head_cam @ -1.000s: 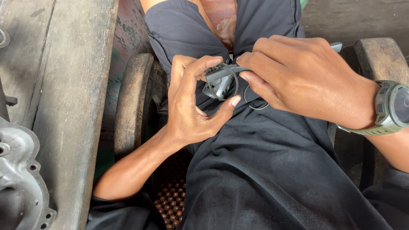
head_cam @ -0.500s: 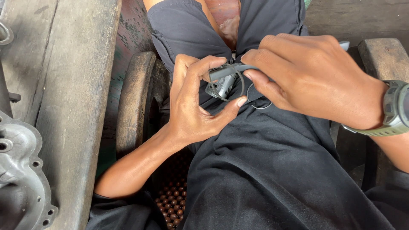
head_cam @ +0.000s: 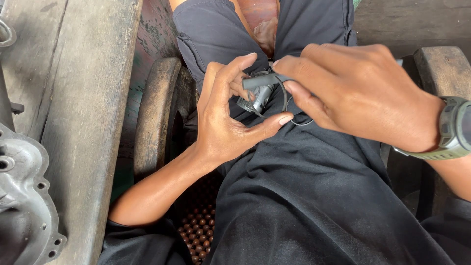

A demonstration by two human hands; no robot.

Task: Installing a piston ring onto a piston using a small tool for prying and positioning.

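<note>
Over my lap, my left hand curls around a small grey metal part with a thin black ring hanging about it. Its thumb lies below the part and its fingers arch above. My right hand comes in from the right and pinches a short dark grey handle that rests on the part. A grey watch sits on my right wrist. My fingers hide most of the part.
A worn wooden bench runs down the left side. A grey cast metal cover with bolt holes lies at its near end. A rounded wooden armrest stands beside my left thigh, and a beaded seat mat shows below.
The camera has moved closer and shifted slightly. Both hands stay on the small part; my left fingers have spread wider around it while the right hand keeps pinching the handle.
</note>
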